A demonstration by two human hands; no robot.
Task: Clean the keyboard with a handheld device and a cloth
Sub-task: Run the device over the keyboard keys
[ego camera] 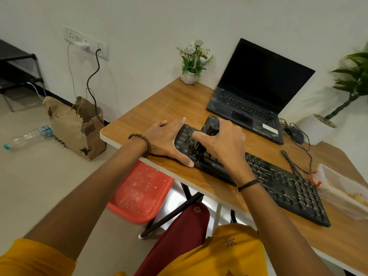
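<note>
- Keyboard (278,182), black, lies slantwise on the wooden table (159,108). Its left end is near the table's front-left edge, under both hands.
- Plastic bottle (27,137) lies on its side on the floor at far left.
- Brown paper bag (79,128) stands on the floor beside the table's left corner.
- Red stool (141,192) sits partly under the table's front edge.
- Left hand (165,140) rests flat on the keyboard's left end. Its fingers are straight and slightly spread, and the thumb lies along the front edge.
- Handheld device (211,126), dark and upright, has its lower end down on the keys near the left end.
- Right hand (225,144) grips the device with the fingers curled round its body.
- White flower pot (189,76) stands at the table's back edge against the wall.
- Laptop (258,90) is open with a dark screen, behind the keyboard.
- Mouse (295,134) lies just right of the laptop.
- Clear plastic container (342,192) sits beside the keyboard's right end.
- Green plant (354,80) stands at far right.
</note>
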